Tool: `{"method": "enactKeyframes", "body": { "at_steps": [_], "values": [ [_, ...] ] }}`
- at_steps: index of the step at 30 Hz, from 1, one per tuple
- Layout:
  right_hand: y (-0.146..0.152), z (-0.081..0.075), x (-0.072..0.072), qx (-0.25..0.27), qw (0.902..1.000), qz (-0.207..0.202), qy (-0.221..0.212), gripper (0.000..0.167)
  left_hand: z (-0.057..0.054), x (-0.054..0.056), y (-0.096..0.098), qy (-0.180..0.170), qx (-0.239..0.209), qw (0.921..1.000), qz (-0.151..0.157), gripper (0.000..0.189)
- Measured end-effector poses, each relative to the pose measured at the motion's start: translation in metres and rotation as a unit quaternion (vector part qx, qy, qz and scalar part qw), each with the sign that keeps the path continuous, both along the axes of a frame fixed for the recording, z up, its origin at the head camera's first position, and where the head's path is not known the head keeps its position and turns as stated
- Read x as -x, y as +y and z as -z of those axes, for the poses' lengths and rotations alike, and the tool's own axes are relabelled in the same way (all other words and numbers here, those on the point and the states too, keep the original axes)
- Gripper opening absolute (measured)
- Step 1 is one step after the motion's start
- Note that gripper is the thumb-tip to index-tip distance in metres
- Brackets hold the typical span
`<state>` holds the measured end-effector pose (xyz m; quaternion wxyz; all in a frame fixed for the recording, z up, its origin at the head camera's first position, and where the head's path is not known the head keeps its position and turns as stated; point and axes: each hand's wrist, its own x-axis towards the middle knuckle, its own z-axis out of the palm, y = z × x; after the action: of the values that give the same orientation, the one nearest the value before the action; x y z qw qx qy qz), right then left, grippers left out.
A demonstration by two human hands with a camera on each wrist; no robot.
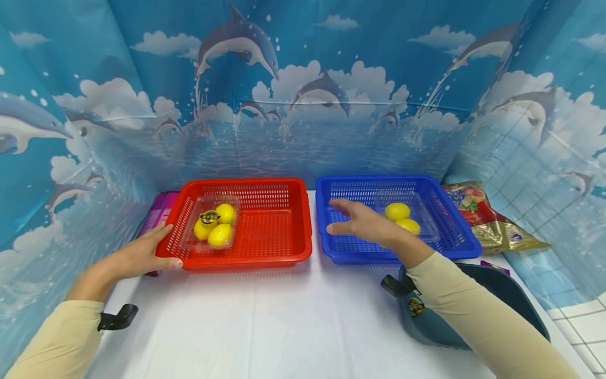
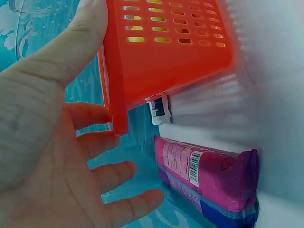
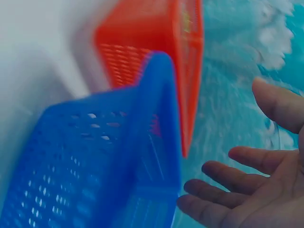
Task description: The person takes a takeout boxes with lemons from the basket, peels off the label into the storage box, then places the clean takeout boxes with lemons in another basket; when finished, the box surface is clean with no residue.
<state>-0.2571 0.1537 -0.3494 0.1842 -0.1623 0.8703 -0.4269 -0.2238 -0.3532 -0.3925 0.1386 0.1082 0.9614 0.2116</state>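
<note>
At the left stands a red basket [image 1: 265, 260], and my left hand [image 1: 137, 256] is at its left end. The left fingers are spread beside the rim, fingertips at its edge, with the thumb near the front corner. Inside that basket is a clear plastic box [image 1: 189, 243] with three lemons [image 1: 220, 235] and a dark label. To its right is a blue basket [image 1: 331, 245]. My right hand [image 1: 364, 223] hovers over it, fingers extended and nothing held. Two lemons [image 1: 397, 211] lie there in a clear plastic box [image 1: 426, 213], partly hidden by the hand.
A dark bin [image 1: 502, 295] stands at the front right, partly behind my right sleeve. A red and gold bag [image 1: 497, 221] lies beyond the blue basket. A pink and purple packet [image 2: 209, 175] lies beside the red basket. A dolphin-print curtain [image 1: 303, 137] surrounds the white table [image 1: 284, 326].
</note>
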Motion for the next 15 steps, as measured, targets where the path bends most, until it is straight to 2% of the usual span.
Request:
{"method": "enactKeyframes", "body": {
  "at_steps": [5, 10, 15],
  "values": [
    [-0.026, 0.016, -0.004, -0.068, 0.9972, -0.022, 0.024, 0.081, 0.000, 0.000, 0.001, 0.000, 0.003, 1.0000, -0.002, 0.120],
    [-0.042, 0.027, -0.004, -0.074, 0.9969, -0.015, 0.023, 0.082, -0.001, 0.000, 0.002, -0.004, -0.002, 1.0000, -0.001, 0.118],
    [-0.048, 0.031, -0.005, -0.085, 0.9958, -0.002, 0.034, 0.082, -0.002, -0.001, 0.001, -0.006, -0.003, 1.0000, -0.005, 0.118]
  ]
}}
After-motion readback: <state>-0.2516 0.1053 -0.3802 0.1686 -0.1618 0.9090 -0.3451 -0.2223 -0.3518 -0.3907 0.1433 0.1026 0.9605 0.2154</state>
